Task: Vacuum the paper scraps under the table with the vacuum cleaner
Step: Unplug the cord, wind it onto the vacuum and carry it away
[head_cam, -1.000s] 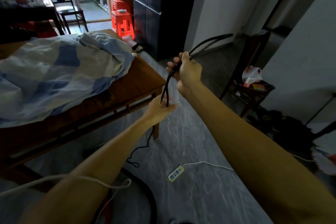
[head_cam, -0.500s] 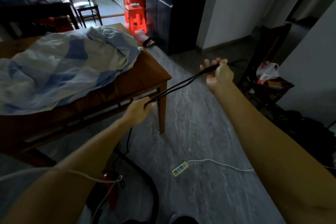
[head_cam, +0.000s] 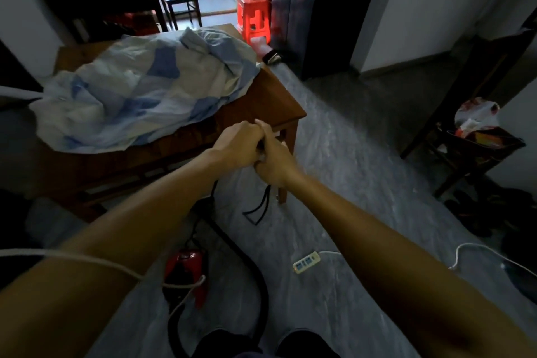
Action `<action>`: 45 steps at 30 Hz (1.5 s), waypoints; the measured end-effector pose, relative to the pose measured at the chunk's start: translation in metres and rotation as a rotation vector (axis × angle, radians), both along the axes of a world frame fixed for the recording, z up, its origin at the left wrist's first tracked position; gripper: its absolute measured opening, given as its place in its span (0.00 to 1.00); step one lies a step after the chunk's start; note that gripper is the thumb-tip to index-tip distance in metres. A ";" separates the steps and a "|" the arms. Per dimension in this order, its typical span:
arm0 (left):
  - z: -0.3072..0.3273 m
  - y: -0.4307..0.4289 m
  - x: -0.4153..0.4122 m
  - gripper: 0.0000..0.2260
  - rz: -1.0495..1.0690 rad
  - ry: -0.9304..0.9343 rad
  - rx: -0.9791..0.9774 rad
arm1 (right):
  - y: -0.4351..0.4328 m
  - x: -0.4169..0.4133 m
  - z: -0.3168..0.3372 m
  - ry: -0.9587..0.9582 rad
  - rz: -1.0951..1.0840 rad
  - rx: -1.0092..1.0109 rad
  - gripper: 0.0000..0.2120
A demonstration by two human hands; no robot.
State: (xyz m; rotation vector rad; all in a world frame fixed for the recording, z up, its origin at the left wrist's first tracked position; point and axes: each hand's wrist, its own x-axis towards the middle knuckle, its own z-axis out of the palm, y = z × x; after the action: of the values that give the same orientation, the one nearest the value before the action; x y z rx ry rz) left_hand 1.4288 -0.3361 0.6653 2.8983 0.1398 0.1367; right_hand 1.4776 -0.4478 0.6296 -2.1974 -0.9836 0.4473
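Hands (head_cam: 255, 151) now together, cord (head_cam: 260, 206) dangling below.

no text, label, brand or number can be read here; the power strip (head_cam: 306, 262) on the floor and the red vacuum cleaner (head_cam: 186, 266) show no legible markings.

The two hands meet in front of the table corner, and the left hand (head_cam: 241, 144) covers most of the right hand's (head_cam: 273, 161) fingers, so the grip on the black cord (head_cam: 261, 206) cannot be made out; only its loops show below the right hand. The red vacuum cleaner (head_cam: 186, 267) is partly behind the left forearm. Its black hose (head_cam: 255, 279) runs off the near edge. Paper scraps under the table (head_cam: 273, 96) stay hidden in shadow.
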 end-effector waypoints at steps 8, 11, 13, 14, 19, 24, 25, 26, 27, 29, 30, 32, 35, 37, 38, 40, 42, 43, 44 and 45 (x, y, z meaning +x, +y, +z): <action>0.000 0.076 -0.057 0.07 0.047 0.014 -0.540 | 0.044 -0.032 0.012 -0.155 0.129 0.005 0.08; -0.007 0.100 -0.080 0.04 0.001 0.146 -0.601 | 0.053 -0.046 0.012 -0.187 0.107 -0.028 0.11; -0.006 0.108 -0.092 0.05 -0.039 0.156 -0.620 | 0.056 -0.053 0.010 -0.154 0.057 -0.020 0.12; -0.004 0.110 -0.096 0.08 -0.048 0.122 -0.612 | 0.057 -0.058 0.010 -0.131 0.050 -0.021 0.13; 0.021 0.108 -0.097 0.19 0.051 -0.023 -0.669 | 0.075 -0.091 0.001 0.156 -0.014 0.079 0.23; 0.034 0.104 -0.092 0.04 0.242 -0.070 -0.816 | 0.099 -0.115 0.008 0.348 -0.129 0.224 0.18; 0.035 0.104 -0.093 0.03 0.312 -0.088 -0.838 | 0.106 -0.119 0.008 0.390 -0.147 0.233 0.18; 0.035 0.103 -0.093 0.04 0.367 -0.094 -0.870 | 0.112 -0.122 0.006 0.440 -0.159 0.253 0.17; 0.035 0.102 -0.093 0.04 0.410 -0.086 -0.906 | 0.119 -0.123 0.003 0.488 -0.183 0.278 0.16; 0.038 0.098 -0.096 0.01 0.455 -0.094 -0.957 | 0.129 -0.126 -0.001 0.530 -0.258 0.314 0.16; 0.040 0.097 -0.097 0.02 0.449 -0.105 -0.945 | 0.133 -0.127 -0.003 0.530 -0.292 0.328 0.19; 0.043 0.101 -0.101 0.05 0.393 -0.126 -0.792 | 0.137 -0.129 -0.005 0.507 -0.347 0.355 0.19; 0.047 0.110 -0.105 0.09 0.410 -0.195 -0.693 | 0.146 -0.129 -0.001 0.378 -0.354 0.425 0.13; 0.049 0.114 -0.102 0.10 0.446 -0.206 -0.797 | 0.152 -0.129 0.002 0.311 -0.359 0.423 0.06; 0.050 0.116 -0.101 0.08 0.457 -0.214 -0.829 | 0.154 -0.129 0.003 0.302 -0.355 0.417 0.07; 0.049 0.118 -0.103 0.05 0.445 -0.270 -0.691 | 0.157 -0.125 0.002 0.310 -0.306 0.405 0.17; 0.039 0.122 -0.107 0.08 0.434 -0.434 -0.486 | 0.159 -0.120 0.003 0.285 -0.231 0.362 0.20; 0.034 0.123 -0.108 0.10 0.430 -0.514 -0.412 | 0.161 -0.118 0.003 0.278 -0.213 0.334 0.19; 0.028 0.126 -0.107 0.12 0.443 -0.581 -0.374 | 0.162 -0.116 0.003 0.274 -0.216 0.307 0.19; 0.028 0.129 -0.105 0.13 0.480 -0.639 -0.382 | 0.161 -0.114 0.001 0.270 -0.234 0.287 0.19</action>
State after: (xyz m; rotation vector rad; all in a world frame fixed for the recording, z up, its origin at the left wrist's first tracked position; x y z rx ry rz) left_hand 1.3237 -0.2070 0.6933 2.2571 0.6540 0.9781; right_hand 1.3638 -0.2864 0.6308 -1.9043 -0.5972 0.4482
